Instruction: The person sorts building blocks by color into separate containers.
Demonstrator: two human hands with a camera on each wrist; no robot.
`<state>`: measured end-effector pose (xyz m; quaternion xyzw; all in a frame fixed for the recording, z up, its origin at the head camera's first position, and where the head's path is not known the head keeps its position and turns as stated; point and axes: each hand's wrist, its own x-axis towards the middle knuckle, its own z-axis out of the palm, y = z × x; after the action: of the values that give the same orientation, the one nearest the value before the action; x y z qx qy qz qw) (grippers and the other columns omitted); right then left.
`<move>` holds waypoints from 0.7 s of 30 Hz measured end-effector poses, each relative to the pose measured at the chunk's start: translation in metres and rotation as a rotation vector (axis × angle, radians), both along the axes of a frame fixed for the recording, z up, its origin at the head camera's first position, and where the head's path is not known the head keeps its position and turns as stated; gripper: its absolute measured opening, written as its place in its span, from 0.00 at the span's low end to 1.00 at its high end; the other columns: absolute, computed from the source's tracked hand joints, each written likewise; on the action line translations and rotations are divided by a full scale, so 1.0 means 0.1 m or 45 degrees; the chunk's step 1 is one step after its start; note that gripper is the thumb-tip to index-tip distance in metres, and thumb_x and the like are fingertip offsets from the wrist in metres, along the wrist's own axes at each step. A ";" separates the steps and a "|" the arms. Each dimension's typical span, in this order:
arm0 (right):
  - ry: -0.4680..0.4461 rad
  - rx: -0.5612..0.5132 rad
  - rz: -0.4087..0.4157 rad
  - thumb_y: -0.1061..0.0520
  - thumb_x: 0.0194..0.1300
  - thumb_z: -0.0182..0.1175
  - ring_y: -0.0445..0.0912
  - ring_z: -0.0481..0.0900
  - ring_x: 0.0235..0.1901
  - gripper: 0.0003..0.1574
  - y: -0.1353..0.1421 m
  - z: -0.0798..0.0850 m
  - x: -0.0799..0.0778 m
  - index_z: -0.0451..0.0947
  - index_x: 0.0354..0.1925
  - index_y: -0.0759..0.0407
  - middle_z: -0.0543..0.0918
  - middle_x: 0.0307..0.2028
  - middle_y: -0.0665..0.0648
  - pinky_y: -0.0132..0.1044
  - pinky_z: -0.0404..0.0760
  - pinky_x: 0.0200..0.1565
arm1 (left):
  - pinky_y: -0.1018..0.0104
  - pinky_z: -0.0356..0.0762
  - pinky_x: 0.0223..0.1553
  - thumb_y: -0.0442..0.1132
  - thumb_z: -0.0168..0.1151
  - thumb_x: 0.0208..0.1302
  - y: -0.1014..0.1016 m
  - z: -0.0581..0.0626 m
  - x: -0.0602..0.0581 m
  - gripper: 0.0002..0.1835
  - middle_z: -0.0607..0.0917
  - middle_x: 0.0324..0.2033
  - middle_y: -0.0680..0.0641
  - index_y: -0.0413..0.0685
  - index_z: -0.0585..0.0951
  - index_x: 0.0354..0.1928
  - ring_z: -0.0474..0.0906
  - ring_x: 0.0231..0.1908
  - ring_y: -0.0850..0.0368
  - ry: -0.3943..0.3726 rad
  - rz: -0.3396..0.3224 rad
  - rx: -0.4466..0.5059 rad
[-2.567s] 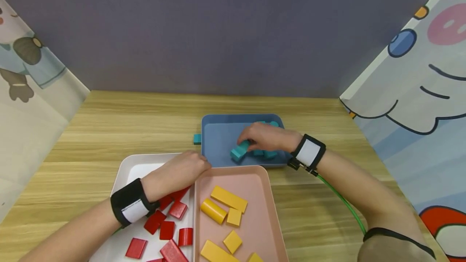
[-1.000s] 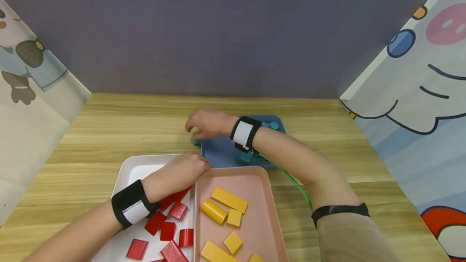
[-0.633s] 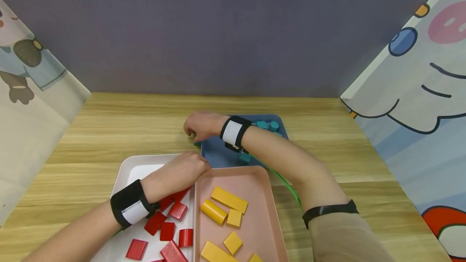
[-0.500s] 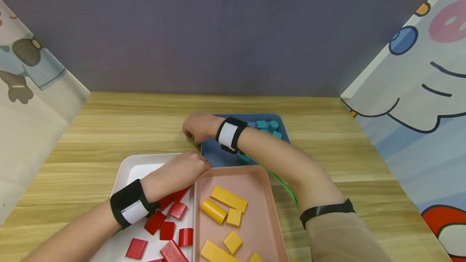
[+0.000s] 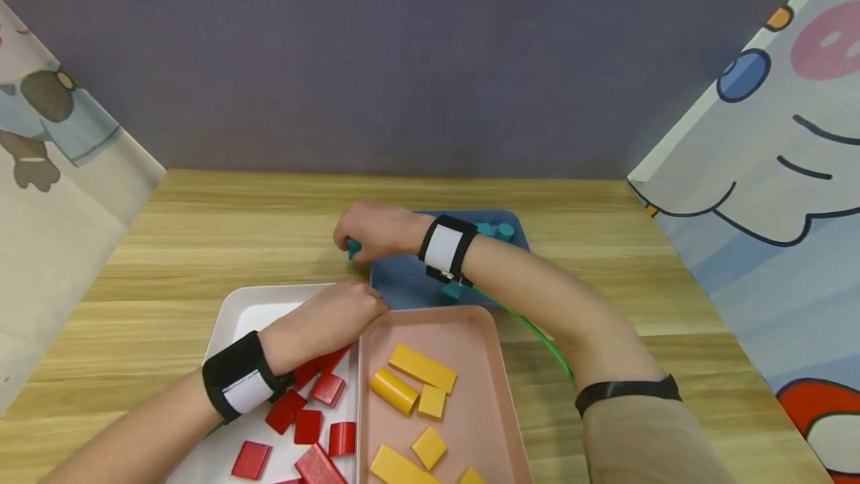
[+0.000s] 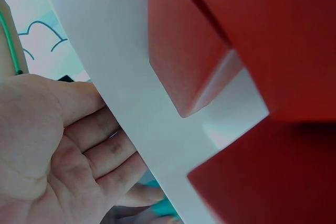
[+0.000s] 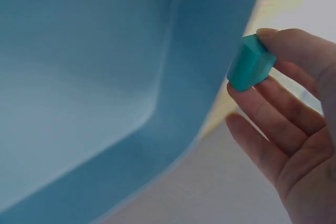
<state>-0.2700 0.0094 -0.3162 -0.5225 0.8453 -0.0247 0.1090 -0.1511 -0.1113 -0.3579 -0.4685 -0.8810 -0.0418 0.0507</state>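
Note:
My right hand (image 5: 376, 230) pinches a small teal block (image 5: 353, 246) above the tabletop, just beyond the left edge of the blue tray (image 5: 403, 282). In the right wrist view, the thumb and fingertips hold this faceted block (image 7: 251, 64) beside the tray wall. My left hand (image 5: 336, 317) rests at the far right corner of the white tray (image 5: 258, 312), where it meets the pink tray (image 5: 478, 364). In the left wrist view, its bent fingers (image 6: 105, 153) reach the tray's rim, which hides the fingertips, so I cannot tell whether they grip it.
Several red blocks (image 5: 308, 426) lie in the white tray and several yellow blocks (image 5: 431, 402) in the pink one. Several teal blocks (image 5: 505, 231) remain in the blue tray, partly under the right forearm. A dark wall (image 5: 403, 58) stands behind the wooden table (image 5: 235, 222).
The right hand released a teal block in the blue tray, went left, and took up the teal block lying outside the tray. It is now slightly raised. The left hand has stayed put.

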 end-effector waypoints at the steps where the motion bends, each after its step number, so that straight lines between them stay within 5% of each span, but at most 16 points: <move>1: 0.012 -0.006 0.010 0.54 0.60 0.63 0.41 0.72 0.33 0.03 0.03 0.04 0.03 0.81 0.35 0.50 0.81 0.34 0.47 0.32 0.72 0.38 | 0.75 0.66 0.26 0.35 0.70 0.53 0.00 0.00 0.00 0.03 0.74 0.16 0.58 0.53 0.85 0.28 0.67 0.21 0.66 0.007 -0.001 -0.005; 10: 0.092 -0.016 0.019 0.55 0.60 0.62 0.41 0.74 0.35 0.08 0.39 0.27 0.19 0.83 0.39 0.50 0.83 0.37 0.49 0.33 0.75 0.41 | 0.76 0.68 0.26 0.33 0.68 0.54 0.01 0.02 0.01 0.04 0.77 0.17 0.57 0.52 0.85 0.29 0.71 0.22 0.66 -0.028 0.036 0.017; 21: 0.025 0.009 -0.106 0.55 0.57 0.67 0.42 0.80 0.41 0.12 1.03 -0.03 0.08 0.85 0.42 0.51 0.85 0.41 0.49 0.37 0.79 0.45 | 0.75 0.77 0.31 0.38 0.71 0.52 0.02 0.02 0.02 0.05 0.85 0.24 0.55 0.52 0.86 0.33 0.75 0.26 0.66 -0.099 0.070 0.013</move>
<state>-0.2621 0.1125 -0.3196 -0.4869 0.8673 -0.0212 0.1014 -0.1488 -0.1094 -0.3556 -0.4419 -0.8946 -0.0630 0.0201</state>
